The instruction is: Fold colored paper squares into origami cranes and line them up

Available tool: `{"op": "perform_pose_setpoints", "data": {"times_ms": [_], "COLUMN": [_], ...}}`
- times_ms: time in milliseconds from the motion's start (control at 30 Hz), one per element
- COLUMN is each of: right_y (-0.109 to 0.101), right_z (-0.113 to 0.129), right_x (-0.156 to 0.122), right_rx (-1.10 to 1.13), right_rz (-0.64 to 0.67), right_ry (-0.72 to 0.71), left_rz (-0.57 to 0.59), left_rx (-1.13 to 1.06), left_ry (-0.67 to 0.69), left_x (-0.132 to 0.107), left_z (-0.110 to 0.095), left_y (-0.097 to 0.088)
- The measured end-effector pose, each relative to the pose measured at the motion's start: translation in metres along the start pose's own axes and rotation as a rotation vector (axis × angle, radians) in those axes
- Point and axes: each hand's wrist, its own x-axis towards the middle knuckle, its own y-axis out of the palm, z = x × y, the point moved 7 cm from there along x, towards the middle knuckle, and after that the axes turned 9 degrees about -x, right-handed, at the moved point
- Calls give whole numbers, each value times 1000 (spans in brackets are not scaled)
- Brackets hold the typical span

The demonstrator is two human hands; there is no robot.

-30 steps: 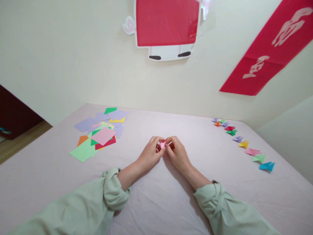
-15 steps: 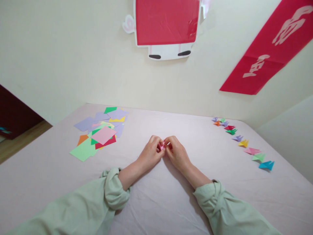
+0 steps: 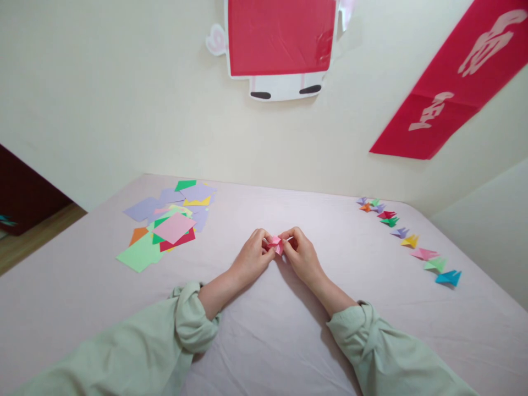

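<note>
Pale cloth (image 3: 264, 341); 2-hand grip (image 3: 251, 257) (image 3: 303, 257) on pink paper (image 3: 278, 246)

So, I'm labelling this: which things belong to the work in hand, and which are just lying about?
Likely part of it:
- pink folded paper, between left hand and right hand
- coloured sheets
- folded-paper row

Just there:
- red banner
- wall decoration

Small folded pink paper (image 3: 277, 246) is pinched between the hands (image 3: 252, 257).

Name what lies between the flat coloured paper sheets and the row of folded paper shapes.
In the head view, the left hand and right hand, their fingers on a small folded pink paper piece.
</note>
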Motion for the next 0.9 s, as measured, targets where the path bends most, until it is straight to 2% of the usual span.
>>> {"op": "perform_pose_setpoints", "data": {"times_ms": [433,733,900], "right_y": [12,13,13], "right_z": [8,11,12], "right_x": [-1,-4,-4], "right_rx": [54,-2,18], "right_rz": [100,71,83], "right_ry": [-11,-21,-20], "left_rz": [-50,-57,-55], "left_rx": [-27,38,-23], "left_ry": [-69,-35,-56], "left_x": [2,2,2], "left_z": [-1,-8,-6], "left_y": [-8,-6,-7]}}
